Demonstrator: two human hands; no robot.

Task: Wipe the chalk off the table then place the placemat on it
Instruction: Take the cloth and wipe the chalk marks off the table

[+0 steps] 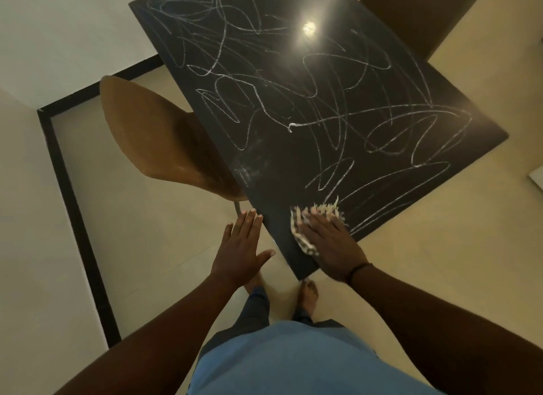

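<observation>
Our right hand (332, 241) flat, fingers straight, pressing a cloth (305, 227) on the near corner of the dark counter (264, 165), chalk (323, 106) scribbles all over it, our left hand (242, 247) flat and open beside the edge, brown chair (158, 141) left.

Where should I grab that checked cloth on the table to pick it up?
Pinch the fringed far edge of the checked cloth, coming from above. It lies flat on the black table under the right hand, so only the loose fringe offers a raised bit to catch.
</observation>
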